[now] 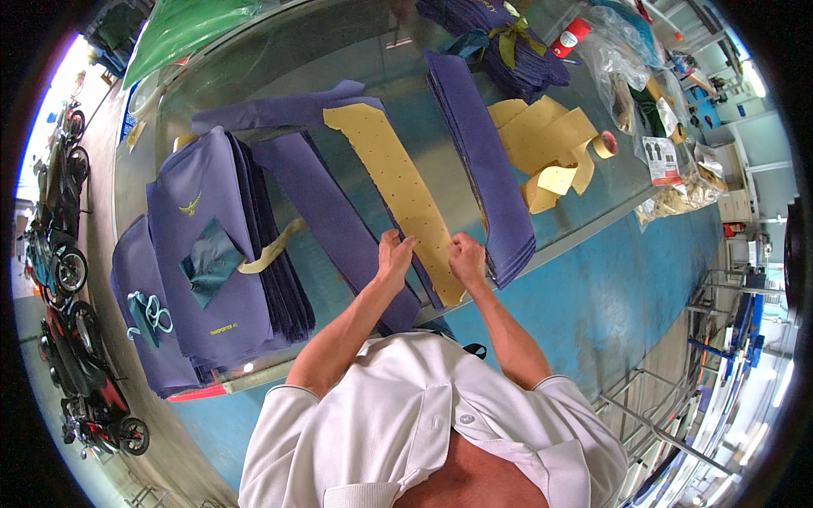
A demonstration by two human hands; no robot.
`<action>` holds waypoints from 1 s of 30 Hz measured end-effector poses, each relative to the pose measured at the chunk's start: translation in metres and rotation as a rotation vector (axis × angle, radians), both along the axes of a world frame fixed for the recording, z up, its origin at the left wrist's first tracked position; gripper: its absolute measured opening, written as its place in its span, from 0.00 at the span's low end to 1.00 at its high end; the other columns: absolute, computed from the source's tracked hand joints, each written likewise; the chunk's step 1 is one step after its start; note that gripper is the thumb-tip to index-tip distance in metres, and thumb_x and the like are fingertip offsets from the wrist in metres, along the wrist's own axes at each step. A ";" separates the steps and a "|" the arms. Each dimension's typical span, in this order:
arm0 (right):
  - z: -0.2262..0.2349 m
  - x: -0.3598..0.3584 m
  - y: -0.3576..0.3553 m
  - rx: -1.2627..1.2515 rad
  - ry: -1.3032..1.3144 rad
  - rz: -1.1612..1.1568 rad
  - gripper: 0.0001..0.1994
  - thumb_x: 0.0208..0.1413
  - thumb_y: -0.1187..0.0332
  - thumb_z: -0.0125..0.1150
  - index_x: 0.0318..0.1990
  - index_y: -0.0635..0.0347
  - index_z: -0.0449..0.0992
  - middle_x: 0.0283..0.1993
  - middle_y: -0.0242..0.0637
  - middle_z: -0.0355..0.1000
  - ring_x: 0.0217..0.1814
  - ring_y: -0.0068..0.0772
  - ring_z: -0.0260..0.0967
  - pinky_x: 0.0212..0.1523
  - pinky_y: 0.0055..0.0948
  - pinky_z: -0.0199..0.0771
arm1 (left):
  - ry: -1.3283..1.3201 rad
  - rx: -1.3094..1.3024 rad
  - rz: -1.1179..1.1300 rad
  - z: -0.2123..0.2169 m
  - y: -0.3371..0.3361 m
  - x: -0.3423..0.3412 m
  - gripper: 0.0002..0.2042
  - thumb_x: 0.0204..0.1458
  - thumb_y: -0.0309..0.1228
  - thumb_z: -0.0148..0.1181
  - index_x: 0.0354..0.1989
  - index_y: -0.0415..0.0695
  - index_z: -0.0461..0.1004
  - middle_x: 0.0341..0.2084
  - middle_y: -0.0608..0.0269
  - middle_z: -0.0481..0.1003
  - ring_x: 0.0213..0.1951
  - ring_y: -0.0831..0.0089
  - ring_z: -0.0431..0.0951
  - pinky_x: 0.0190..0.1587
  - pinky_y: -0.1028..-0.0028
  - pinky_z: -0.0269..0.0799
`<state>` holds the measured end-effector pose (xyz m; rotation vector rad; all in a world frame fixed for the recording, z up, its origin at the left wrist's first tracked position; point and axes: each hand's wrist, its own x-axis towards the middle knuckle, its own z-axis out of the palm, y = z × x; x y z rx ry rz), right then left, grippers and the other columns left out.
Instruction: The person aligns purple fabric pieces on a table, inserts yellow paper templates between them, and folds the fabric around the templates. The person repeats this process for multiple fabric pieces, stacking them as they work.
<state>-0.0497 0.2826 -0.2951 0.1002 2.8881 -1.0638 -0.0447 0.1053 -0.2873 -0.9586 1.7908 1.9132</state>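
- So, nearest the body: L hand [395, 257], fingers curled, tips at the left long edge of the yellow strip [400, 193]; can't tell if it's pinching or only resting.
- R hand [467, 261] opp., fingers also curled, tips at the right long edge; grip there can't be made out either.
- Yellow strip: lies lengthwise away from the person, btwn the hands, over a purple piece [430, 284] showing along its left side. Small dark dots all over, holes or marks, too tiny to tell. Looks thin, card-like: prob. v. light, semi-stiff, bendy along its length, could crease or tear if yanked.
- Best hold: both long edges, thumb + fingertips, hands spread so it won't sag; not by one corner. Might slide on smooth cloth, so light pressure, palms down.
- To the R, purple stack [484, 173]: several layers, prob. heavier + floppy; support from below w/ both hands.
- To the L, purple strip [326, 216]: soft-looking, should drape.
- Farther R, yellow offcuts [549, 140], partly curled, so mat'l likely springy; tape roll [605, 144] just beside.
- Far end: tied purple bundle [527, 66].
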 end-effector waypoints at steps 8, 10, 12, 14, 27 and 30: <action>0.062 -0.007 -0.016 0.164 0.185 0.058 0.02 0.55 0.70 0.54 0.34 0.54 0.69 0.30 0.46 0.74 0.36 0.57 0.72 0.34 0.55 0.68 | -0.016 -0.009 0.005 -0.002 -0.003 0.001 0.31 0.54 0.35 0.59 0.63 0.39 0.54 0.56 0.52 0.62 0.56 0.58 0.65 0.57 0.48 0.63; 0.088 -0.019 -0.011 0.141 0.127 0.039 0.01 0.55 0.70 0.53 0.35 0.53 0.69 0.30 0.44 0.73 0.36 0.56 0.72 0.34 0.54 0.68 | -0.044 0.035 0.011 0.010 -0.002 0.000 0.31 0.54 0.35 0.59 0.63 0.39 0.53 0.58 0.51 0.61 0.58 0.57 0.63 0.58 0.47 0.62; 0.113 -0.036 0.001 0.132 0.147 0.015 0.01 0.56 0.71 0.52 0.35 0.53 0.69 0.30 0.43 0.73 0.35 0.55 0.72 0.33 0.52 0.68 | -0.067 0.051 0.016 0.021 -0.002 0.000 0.31 0.54 0.35 0.59 0.64 0.39 0.53 0.59 0.50 0.60 0.60 0.55 0.62 0.59 0.45 0.61; 0.130 -0.059 0.026 0.099 0.300 -0.039 0.01 0.56 0.73 0.51 0.35 0.54 0.69 0.28 0.44 0.72 0.34 0.54 0.72 0.32 0.49 0.69 | -0.074 0.042 0.005 0.025 -0.001 -0.001 0.31 0.54 0.34 0.59 0.64 0.39 0.52 0.61 0.49 0.58 0.62 0.54 0.60 0.59 0.44 0.61; 0.141 -0.270 0.243 -0.070 0.803 -0.561 0.06 0.50 0.73 0.58 0.35 0.63 0.77 0.29 0.41 0.76 0.31 0.33 0.74 0.34 0.32 0.72 | 0.007 -0.029 -0.046 0.007 -0.003 0.005 0.32 0.53 0.38 0.60 0.63 0.41 0.53 0.62 0.48 0.56 0.61 0.52 0.61 0.53 0.47 0.66; 0.148 -0.308 0.255 -0.049 0.499 -0.407 0.12 0.52 0.64 0.57 0.39 0.64 0.76 0.34 0.45 0.76 0.37 0.38 0.74 0.40 0.37 0.72 | 0.024 -0.079 -0.035 -0.008 0.002 0.005 0.34 0.52 0.38 0.62 0.63 0.40 0.52 0.61 0.49 0.58 0.59 0.54 0.63 0.51 0.51 0.68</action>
